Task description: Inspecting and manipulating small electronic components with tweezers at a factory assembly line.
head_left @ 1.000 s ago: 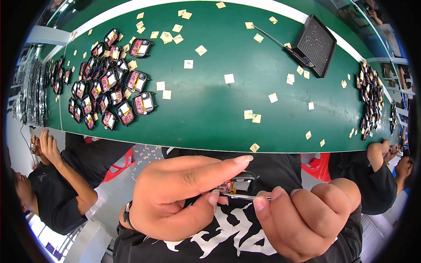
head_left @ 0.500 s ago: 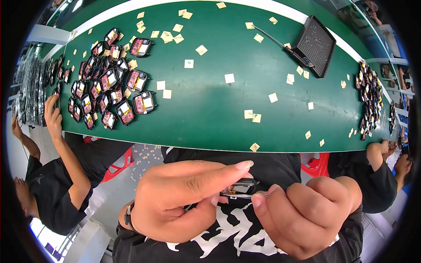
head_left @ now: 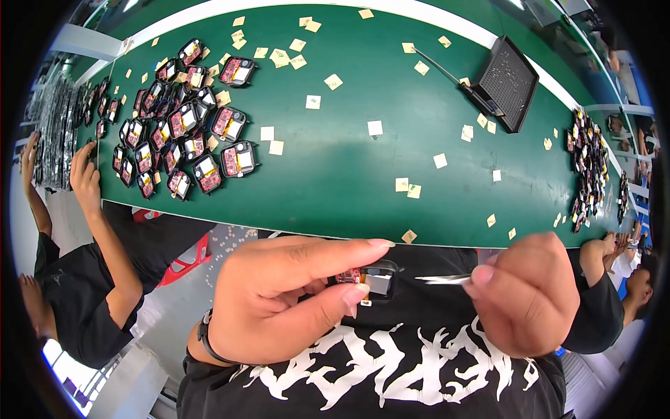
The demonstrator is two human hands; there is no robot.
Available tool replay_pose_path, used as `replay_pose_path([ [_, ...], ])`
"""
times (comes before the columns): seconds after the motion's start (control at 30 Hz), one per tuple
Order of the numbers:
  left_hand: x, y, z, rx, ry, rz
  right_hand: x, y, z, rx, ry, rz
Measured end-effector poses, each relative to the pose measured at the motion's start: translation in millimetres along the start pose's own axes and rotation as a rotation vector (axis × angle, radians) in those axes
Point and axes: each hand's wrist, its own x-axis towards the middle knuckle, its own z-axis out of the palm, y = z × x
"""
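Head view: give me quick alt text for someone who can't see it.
A person's left hand holds a small black device with a red circuit board, while the right hand holds metal tweezers clear of it. Beyond, a green table bears similar devices clustered at left, scattered pale squares, and a black tray at right.

Seeing a long green-topped table (head_left: 331, 185) across the upper half, bowed by the fisheye, edged with a white strip (head_left: 185, 17) on the far side. Can make out more green surface (head_left: 576, 52) past the strip, upper right, plus a pale beam (head_left: 87, 43) at upper left. Spotting grey floor (head_left: 222, 246), scattered with small pale bits, beside a partly hidden red stool (head_left: 198, 257). Getting strong white light from what looks like a barred window (head_left: 61, 366), lower left.
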Motion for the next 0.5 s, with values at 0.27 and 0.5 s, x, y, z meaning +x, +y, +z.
replay_pose_path([
  [0.27, 6.1, 2.6, 1.9, -0.021, 0.004, -0.041, -11.9, 0.3, 3.6, 0.251, -0.079, 0.297],
  [0.5, 1.7, 1.3, 9.3, 0.027, -0.021, 0.149, -5.1, -3.3, 5.8, 0.245, -0.054, 0.127],
])
